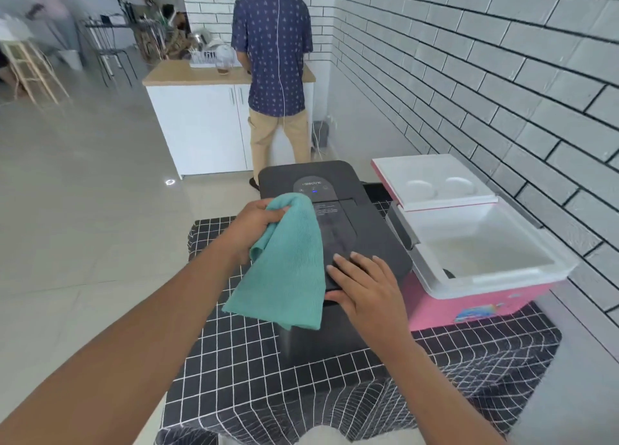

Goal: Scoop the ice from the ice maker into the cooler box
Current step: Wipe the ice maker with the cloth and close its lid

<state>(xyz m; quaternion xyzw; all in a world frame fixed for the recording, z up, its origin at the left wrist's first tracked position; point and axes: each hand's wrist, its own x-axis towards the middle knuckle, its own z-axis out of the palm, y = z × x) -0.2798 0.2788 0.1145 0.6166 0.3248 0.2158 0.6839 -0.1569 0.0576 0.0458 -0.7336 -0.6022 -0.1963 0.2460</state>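
My left hand (pixel 254 223) is curled in a closed grip around the top corner of a teal cloth (pixel 288 270), which hangs down from my fingers over the left side of the ice maker (pixel 338 216). The ice maker is a black box standing on the counter (pixel 241 371), which is covered by a black cloth with a white grid; its lid is down and a small blue light shows on its control panel. My right hand (pixel 365 287) holds nothing: its fingers are straight and lie flat on the near edge of the lid, the thumb at the front lip just beside the hanging cloth. To the right, touching or just beside the ice maker, sits the pink cooler box (pixel 475 297), its white lid (pixel 435 183) swung open toward the far side; I can see no ice in the white interior. Beyond the counter, a person (pixel 273 69) in a patterned blue shirt stands with their back to me at a white cabinet (pixel 201 126), against the white brick wall (pixel 485 92).
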